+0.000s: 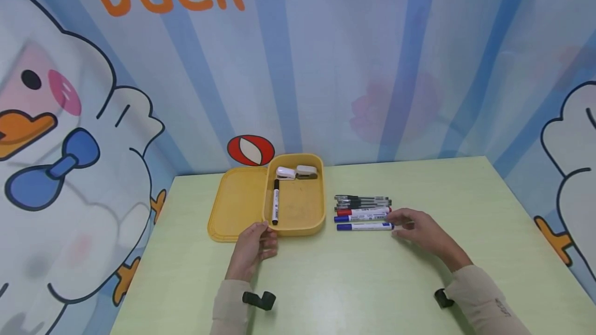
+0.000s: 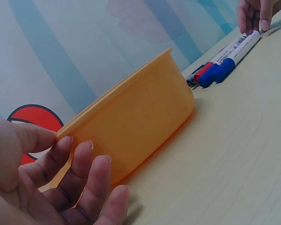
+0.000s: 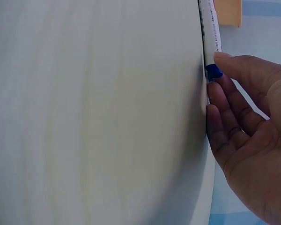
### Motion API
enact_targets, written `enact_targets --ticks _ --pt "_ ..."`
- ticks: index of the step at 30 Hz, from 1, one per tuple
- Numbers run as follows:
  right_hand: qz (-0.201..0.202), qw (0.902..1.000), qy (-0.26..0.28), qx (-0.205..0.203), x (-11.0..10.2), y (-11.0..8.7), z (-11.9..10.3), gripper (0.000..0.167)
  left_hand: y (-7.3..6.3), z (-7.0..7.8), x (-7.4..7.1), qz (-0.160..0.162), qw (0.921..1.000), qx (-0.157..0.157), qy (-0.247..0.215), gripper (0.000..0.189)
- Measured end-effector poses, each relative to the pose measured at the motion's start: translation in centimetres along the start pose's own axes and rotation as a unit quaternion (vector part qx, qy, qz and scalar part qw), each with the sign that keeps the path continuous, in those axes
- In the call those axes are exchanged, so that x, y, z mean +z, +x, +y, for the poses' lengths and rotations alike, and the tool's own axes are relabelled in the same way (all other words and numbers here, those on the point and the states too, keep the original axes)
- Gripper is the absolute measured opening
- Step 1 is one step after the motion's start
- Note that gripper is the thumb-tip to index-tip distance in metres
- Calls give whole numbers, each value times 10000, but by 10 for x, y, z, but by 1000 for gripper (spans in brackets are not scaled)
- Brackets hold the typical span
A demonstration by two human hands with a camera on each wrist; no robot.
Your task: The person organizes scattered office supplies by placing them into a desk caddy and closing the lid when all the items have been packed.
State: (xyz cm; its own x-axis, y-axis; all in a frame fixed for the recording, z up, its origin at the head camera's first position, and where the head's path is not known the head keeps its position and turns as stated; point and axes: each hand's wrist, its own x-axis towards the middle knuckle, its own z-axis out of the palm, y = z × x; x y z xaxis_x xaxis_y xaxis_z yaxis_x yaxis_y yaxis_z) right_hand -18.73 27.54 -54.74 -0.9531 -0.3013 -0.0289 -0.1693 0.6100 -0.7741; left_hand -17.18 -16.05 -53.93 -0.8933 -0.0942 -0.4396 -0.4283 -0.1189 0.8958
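My left hand [image 1: 253, 247] pinches the near left rim of a yellow plastic box [image 1: 295, 232] between thumb and forefinger; the other fingers curl loosely beside its wall in the left wrist view. Inside the box lie a black-capped whiteboard marker [image 1: 276, 201] and two white-topped staplers [image 1: 286, 172]. To the right of it, my right hand [image 1: 421, 229] pinches the right end of the nearest blue marker [image 1: 365, 227], thumb on its white barrel in the right wrist view. Just behind lie another blue marker [image 1: 360, 218], a red marker [image 1: 360, 212] and several black pens [image 1: 362, 201].
A yellow lid [image 1: 237, 203] lies flat against the box's left side. Everything sits on a pale green table [image 1: 326, 283], whose back edge meets a blue striped curtain [image 1: 326, 66] printed with ducks.
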Motion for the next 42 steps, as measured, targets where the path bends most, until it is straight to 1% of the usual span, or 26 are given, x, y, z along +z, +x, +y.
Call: enact_targets --ticks 5,10,17,20,29,34,37,42 --pt "-6 10000 -26 80 2 1 -1 31 0 1 1 13 10000 -10 8 28" --pt "-40 9998 -89 188 3 4 -2 29 -1 0 0 -50 10000 28 -1 29" --pt "-92 9998 -142 146 4 6 -2 30 -2 2 1 -100 9999 29 -22 30" --pt "-122 9996 -173 173 4 6 -1 31 -1 1 1 -103 9999 9 -6 31" --pt "-242 9996 -104 49 4 6 -1 32 1 -2 0 16 10000 -6 11 28" --pt "-304 9993 -203 -32 3 4 -5 27 2 -1 1 10 10000 -11 5 28" --pt "-316 9991 -277 50 1 4 -7 25 2 -1 1 15 10000 -22 0 28" --pt "-318 9986 -425 57 0 5 -12 25 1 -1 1 12 10000 -3 -48 28"
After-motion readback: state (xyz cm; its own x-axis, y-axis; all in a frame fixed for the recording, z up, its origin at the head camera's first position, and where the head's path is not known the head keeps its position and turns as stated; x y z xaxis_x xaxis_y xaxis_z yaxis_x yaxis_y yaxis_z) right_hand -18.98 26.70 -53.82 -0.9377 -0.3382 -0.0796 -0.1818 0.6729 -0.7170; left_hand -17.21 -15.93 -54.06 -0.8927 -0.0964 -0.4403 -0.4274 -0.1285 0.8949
